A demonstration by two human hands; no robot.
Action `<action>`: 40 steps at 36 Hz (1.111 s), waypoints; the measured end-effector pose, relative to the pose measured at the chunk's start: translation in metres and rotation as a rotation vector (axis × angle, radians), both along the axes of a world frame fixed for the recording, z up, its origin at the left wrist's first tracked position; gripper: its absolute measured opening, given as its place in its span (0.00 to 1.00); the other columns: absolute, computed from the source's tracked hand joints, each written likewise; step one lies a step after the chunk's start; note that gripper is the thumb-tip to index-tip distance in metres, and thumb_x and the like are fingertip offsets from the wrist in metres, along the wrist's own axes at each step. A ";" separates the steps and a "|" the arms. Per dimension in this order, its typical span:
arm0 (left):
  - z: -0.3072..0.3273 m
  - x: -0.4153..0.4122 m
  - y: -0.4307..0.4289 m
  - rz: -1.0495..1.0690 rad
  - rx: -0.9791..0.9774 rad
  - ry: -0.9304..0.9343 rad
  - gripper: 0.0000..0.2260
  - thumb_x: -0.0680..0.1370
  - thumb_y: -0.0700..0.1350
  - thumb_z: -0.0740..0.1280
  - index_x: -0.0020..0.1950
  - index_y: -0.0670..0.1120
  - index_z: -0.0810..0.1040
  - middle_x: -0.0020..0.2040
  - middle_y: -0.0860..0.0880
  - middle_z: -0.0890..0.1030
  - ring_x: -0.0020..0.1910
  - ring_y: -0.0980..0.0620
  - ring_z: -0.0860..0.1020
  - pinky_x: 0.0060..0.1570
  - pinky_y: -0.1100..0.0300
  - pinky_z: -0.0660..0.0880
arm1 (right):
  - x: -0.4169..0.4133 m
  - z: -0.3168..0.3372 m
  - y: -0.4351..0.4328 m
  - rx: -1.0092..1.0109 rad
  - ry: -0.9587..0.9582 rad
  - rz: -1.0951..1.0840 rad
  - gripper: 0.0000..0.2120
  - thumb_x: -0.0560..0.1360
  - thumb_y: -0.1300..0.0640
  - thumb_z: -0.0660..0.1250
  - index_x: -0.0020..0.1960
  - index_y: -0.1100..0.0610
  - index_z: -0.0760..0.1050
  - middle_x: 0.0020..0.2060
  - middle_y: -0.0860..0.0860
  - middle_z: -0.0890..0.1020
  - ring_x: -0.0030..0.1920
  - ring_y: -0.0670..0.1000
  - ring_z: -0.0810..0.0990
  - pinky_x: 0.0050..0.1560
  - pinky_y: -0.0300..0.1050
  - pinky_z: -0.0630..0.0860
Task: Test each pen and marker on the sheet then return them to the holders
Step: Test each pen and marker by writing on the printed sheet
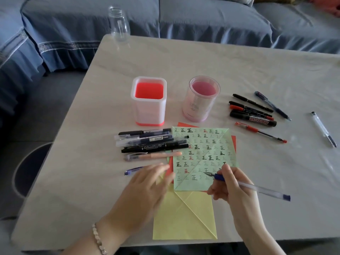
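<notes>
Right hand [234,190] gripping pen [263,190], tip on sheet [202,144]

1. Left hand [147,184], near left, spreads palm down with fingers straight, blurred; a bracelet [99,240] circles its wrist.
2. Right hand [233,186], near right, curls thumb and fingers around a pen [257,188].

Pale marble-look table [184,61] fills mid frame w/ soft, even light on top. Behind it: blue-grey sofa [202,21], slipcover w/ white trim band on the skirt at left. Grey floor [36,111] lower left, dark round stool [27,168] partly under the table edge. Clear bottle [118,24] upright at far-left corner. Bit of orange fabric [327,4] top right.
</notes>
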State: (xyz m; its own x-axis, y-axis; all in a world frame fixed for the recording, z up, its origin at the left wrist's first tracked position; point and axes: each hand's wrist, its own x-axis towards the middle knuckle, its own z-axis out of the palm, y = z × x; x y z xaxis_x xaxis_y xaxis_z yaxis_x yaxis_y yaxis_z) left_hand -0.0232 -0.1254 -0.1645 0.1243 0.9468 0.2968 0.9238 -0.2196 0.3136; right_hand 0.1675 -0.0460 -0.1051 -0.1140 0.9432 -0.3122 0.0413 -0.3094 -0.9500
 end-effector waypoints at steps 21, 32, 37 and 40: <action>-0.008 0.002 -0.002 -0.159 -0.204 -0.193 0.18 0.82 0.53 0.52 0.59 0.52 0.79 0.68 0.48 0.71 0.71 0.49 0.65 0.71 0.57 0.54 | -0.055 -0.048 -0.011 0.424 -0.295 -0.094 0.24 0.72 0.67 0.67 0.24 0.55 0.58 0.17 0.48 0.63 0.21 0.44 0.60 0.24 0.36 0.60; -0.006 0.003 -0.002 -0.126 -0.192 -0.230 0.15 0.80 0.51 0.56 0.55 0.50 0.82 0.65 0.48 0.75 0.68 0.50 0.68 0.71 0.58 0.56 | -0.055 -0.056 -0.013 0.480 -0.347 -0.106 0.25 0.71 0.71 0.64 0.25 0.54 0.57 0.19 0.47 0.65 0.22 0.43 0.62 0.24 0.30 0.59; -0.005 0.004 -0.002 -0.121 -0.187 -0.220 0.15 0.80 0.50 0.57 0.54 0.49 0.82 0.64 0.47 0.76 0.68 0.49 0.69 0.71 0.58 0.57 | -0.056 -0.055 -0.014 0.476 -0.351 -0.090 0.25 0.72 0.70 0.64 0.25 0.53 0.57 0.18 0.45 0.66 0.21 0.43 0.63 0.24 0.30 0.60; -0.006 0.004 -0.002 -0.119 -0.172 -0.229 0.17 0.80 0.51 0.55 0.54 0.49 0.83 0.64 0.47 0.76 0.67 0.49 0.70 0.70 0.57 0.58 | -0.057 -0.056 -0.014 0.519 -0.364 -0.073 0.24 0.71 0.67 0.65 0.25 0.51 0.56 0.19 0.45 0.66 0.22 0.42 0.62 0.24 0.30 0.59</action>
